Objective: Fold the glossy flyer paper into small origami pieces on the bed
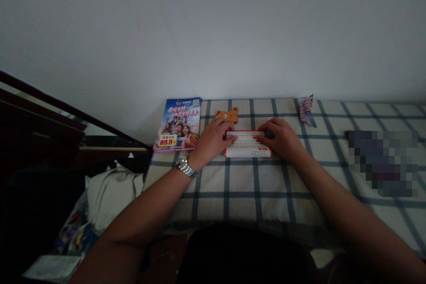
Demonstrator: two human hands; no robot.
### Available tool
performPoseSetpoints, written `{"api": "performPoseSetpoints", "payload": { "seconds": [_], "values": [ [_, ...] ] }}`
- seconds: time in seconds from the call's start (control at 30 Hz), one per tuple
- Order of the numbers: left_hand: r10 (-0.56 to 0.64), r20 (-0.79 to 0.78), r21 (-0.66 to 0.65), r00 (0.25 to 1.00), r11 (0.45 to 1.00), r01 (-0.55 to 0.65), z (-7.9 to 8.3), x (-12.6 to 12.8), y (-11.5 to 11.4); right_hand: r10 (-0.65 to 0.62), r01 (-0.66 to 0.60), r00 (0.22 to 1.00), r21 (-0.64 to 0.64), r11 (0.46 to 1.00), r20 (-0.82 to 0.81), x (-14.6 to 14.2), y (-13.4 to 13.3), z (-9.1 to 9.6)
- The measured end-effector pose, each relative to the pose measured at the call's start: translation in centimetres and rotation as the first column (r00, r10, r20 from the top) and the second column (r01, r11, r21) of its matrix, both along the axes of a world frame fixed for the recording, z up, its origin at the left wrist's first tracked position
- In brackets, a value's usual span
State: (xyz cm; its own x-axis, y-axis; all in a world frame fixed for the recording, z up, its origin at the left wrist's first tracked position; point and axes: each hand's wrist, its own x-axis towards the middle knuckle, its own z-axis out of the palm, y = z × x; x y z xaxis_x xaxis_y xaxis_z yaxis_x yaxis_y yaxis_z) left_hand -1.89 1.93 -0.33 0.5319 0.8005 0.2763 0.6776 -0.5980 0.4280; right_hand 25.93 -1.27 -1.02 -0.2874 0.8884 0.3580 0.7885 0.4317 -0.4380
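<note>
A white leaflet (248, 151) with a red border and small print lies folded over on the checked cloth, its near part curving up a little. My left hand (214, 137) grips its left end, thumb on top and fingers curled at the far edge. At the right end my right hand (279, 140) holds it the same way, thumb pressed on the paper. Just beyond the leaflet lies a flat orange bear-shaped piece (227, 115), partly hidden by my left fingers. A stack of colourful flyers (178, 126) rests to the left of my left hand.
A small folded printed paper (306, 111) stands near the wall at the right. Further right is a dark pixelated item (382, 162). The checked cloth (239, 186) covers the surface against the wall. Below left sits a white bag (113, 195) beside dark wooden rails (66, 111).
</note>
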Motion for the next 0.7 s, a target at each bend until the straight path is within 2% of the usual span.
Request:
{"api": "performPoseSetpoints", "payload": {
  "seconds": [0.37, 0.7],
  "values": [
    [0.007, 0.005, -0.016, 1.0, 1.0, -0.007, 0.23, 0.06, -0.05, 0.008, -0.008, 1.0, -0.014, 1.0, 0.0, 0.15, 0.09, -0.01],
    [0.011, 0.002, 0.022, 1.0, 1.0, -0.011, 0.01, -0.01, -0.14, 0.005, -0.005, 1.0, -0.013, 1.0, 0.009, 0.07, 0.09, -0.03]
  ]
}}
